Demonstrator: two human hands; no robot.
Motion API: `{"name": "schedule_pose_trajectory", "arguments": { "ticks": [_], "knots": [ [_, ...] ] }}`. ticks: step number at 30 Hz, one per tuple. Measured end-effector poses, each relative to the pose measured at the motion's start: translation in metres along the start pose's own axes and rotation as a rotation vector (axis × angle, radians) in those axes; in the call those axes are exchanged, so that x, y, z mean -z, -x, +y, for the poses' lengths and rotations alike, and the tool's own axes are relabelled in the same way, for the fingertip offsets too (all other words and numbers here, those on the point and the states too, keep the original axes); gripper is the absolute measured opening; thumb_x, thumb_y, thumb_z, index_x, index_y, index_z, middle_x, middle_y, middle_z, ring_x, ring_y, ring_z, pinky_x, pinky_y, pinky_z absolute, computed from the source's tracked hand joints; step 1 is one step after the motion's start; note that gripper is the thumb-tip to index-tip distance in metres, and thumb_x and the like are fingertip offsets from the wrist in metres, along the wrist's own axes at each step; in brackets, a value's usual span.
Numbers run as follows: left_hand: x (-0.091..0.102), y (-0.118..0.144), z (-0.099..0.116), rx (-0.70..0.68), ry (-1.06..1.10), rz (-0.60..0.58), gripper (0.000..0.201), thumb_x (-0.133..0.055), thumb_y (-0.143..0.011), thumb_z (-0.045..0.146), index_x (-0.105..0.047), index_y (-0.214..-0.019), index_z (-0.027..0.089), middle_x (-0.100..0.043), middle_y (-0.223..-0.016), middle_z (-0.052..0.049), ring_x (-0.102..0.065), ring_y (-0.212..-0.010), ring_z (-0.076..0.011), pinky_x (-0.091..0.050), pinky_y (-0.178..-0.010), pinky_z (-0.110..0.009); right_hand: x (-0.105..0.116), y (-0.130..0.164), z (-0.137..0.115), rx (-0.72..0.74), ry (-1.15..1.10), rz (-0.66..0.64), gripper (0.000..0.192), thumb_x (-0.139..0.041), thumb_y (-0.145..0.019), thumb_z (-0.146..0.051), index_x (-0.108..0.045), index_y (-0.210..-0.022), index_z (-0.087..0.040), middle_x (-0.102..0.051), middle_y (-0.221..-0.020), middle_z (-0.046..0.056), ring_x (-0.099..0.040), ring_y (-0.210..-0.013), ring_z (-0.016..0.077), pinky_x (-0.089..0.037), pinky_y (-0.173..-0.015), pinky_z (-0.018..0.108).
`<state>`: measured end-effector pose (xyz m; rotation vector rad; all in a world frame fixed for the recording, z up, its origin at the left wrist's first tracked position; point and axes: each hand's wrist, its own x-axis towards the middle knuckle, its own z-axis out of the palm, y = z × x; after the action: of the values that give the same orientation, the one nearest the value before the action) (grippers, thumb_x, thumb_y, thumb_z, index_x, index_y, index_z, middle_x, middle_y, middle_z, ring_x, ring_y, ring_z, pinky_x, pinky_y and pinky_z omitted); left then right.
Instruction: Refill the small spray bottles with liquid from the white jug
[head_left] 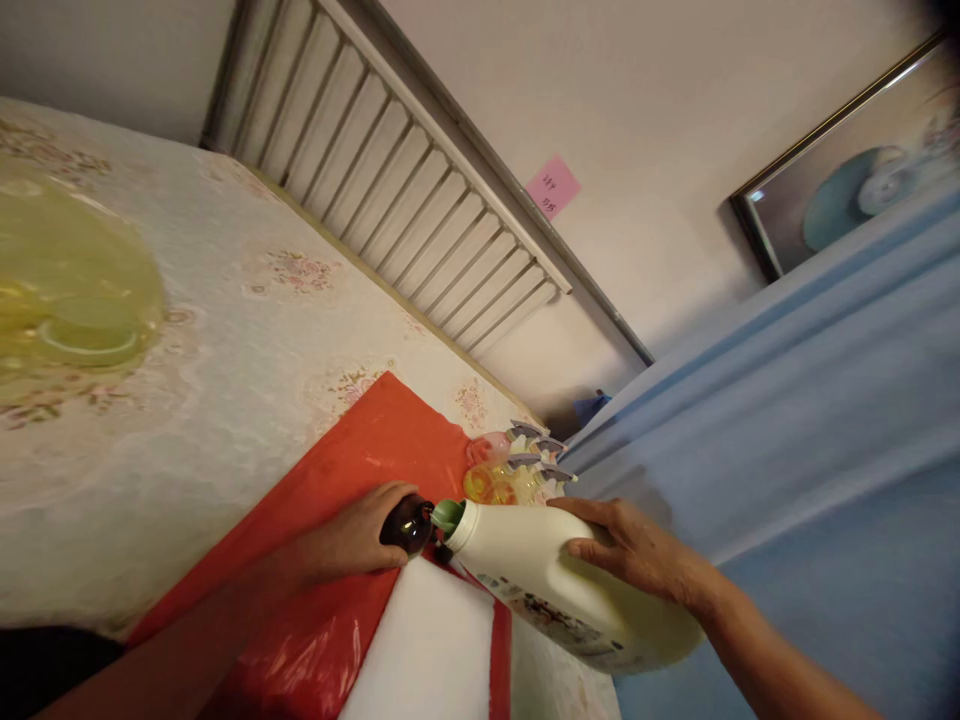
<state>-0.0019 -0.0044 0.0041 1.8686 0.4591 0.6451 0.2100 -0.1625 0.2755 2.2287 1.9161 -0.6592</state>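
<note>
My right hand [637,548] grips a large cream detergent jug [555,590], tipped sideways so its green spout [448,515] meets the mouth of a small dark brown bottle [409,523]. My left hand [352,540] holds that dark bottle steady on a red plastic sheet [360,470]. A white pad [431,645] lies on the red sheet just under the jug. Whether liquid is flowing I cannot tell.
Spray bottles with grey triggers [525,465], holding yellow and pink liquid, stand just behind the jug. A floral tablecloth [225,330] covers the table, with a yellow translucent basin [67,290] at far left. Blue cloth [787,420] hangs on the right; a radiator [405,190] lines the wall.
</note>
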Motion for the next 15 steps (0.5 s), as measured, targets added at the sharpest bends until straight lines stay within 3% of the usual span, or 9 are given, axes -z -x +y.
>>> {"name": "schedule_pose_trajectory", "arguments": {
  "ticks": [15],
  "knots": [
    [-0.0003,0.0007,0.0004,-0.009,-0.003,0.021,0.060,-0.069,-0.059,0.018,-0.057,-0.118,0.022,-0.062,-0.129,-0.007,-0.056,-0.121,-0.0320,-0.047,-0.102,-0.041,-0.0001,-0.0006,0.0018,0.008,0.017,0.004,0.053,-0.055,-0.094,-0.055,-0.055,-0.141,-0.029,-0.074,-0.110,0.003,-0.068,-0.090,0.0244,-0.053,-0.077,0.033]
  ]
}}
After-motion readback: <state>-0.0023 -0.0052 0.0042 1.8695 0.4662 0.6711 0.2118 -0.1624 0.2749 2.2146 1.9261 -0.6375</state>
